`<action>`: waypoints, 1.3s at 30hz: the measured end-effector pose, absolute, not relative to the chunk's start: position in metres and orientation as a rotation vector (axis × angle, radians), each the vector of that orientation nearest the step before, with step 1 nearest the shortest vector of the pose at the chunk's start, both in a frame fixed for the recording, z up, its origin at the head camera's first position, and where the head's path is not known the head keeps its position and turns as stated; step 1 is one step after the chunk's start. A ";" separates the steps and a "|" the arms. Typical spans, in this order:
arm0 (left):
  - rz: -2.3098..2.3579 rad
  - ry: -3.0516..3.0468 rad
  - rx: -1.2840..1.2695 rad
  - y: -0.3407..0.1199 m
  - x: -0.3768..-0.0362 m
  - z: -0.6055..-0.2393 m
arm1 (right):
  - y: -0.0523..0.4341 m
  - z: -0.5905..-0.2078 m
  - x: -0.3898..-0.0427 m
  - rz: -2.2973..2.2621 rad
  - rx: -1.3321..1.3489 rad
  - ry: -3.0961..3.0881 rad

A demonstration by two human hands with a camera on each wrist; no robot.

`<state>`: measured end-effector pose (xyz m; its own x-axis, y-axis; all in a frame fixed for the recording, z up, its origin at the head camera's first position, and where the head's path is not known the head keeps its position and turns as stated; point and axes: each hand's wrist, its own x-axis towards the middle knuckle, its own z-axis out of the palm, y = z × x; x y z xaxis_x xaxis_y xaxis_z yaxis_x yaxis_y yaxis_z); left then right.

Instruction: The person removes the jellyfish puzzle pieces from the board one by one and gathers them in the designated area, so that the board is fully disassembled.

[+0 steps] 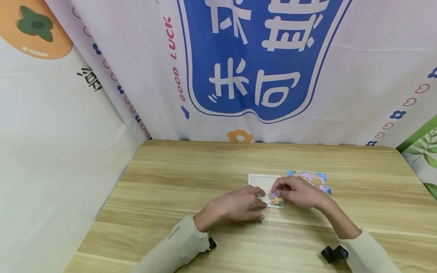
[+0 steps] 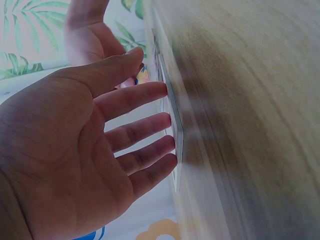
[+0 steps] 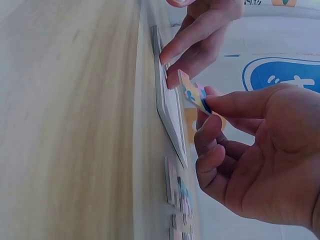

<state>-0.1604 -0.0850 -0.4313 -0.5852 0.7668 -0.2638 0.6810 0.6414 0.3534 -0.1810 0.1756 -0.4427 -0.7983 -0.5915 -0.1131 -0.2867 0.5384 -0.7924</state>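
— Where's the puzzle piece (image 3: pixel 194 93)?

— Pinched between thumb and forefinger of the right hand (image 1: pixel 300 192), over the white board (image 1: pixel 263 182) toward the bench's (image 1: pixel 191 178) right edge.

— The left hand (image 1: pixel 239 205)?

— Straight fingers (image 2: pixel 142 128) steady the board (holding nothing). The piece looks light, stiff card; best held by its edges.

The pale wooden desk (image 1: pixel 191 178) is viewed from above and behind by the head camera, facing the printed backdrop. From each wrist, the desk is seen close up and turned on its side. The flat white puzzle board (image 1: pixel 261 181) (image 2: pixel 176 131) (image 3: pixel 167 107) is shared by all three views.
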 end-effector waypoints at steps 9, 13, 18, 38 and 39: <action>0.276 2.479 1.155 -0.085 -0.160 -0.431 | 0.194 -0.444 -0.178 -1.228 -0.739 2.335; 0.272 2.479 1.150 -0.085 -0.160 -0.431 | 0.204 -0.444 -0.176 -1.231 -0.754 2.356; 0.262 2.483 1.159 -0.085 -0.160 -0.431 | 0.220 -0.442 -0.173 -1.247 -0.733 2.361; 0.266 2.478 1.142 -0.084 -0.159 -0.431 | 0.286 -0.449 -0.159 -1.138 -0.562 2.480; 0.269 2.476 1.138 -0.084 -0.159 -0.431 | 0.289 -0.449 -0.159 -1.135 -0.551 2.479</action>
<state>-0.1590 -0.0844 -0.4310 -0.5884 0.7597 -0.2767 0.6827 0.6502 0.3333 -0.1587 0.2890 -0.4492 -0.8600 -0.4856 -0.1571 -0.1984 0.6016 -0.7738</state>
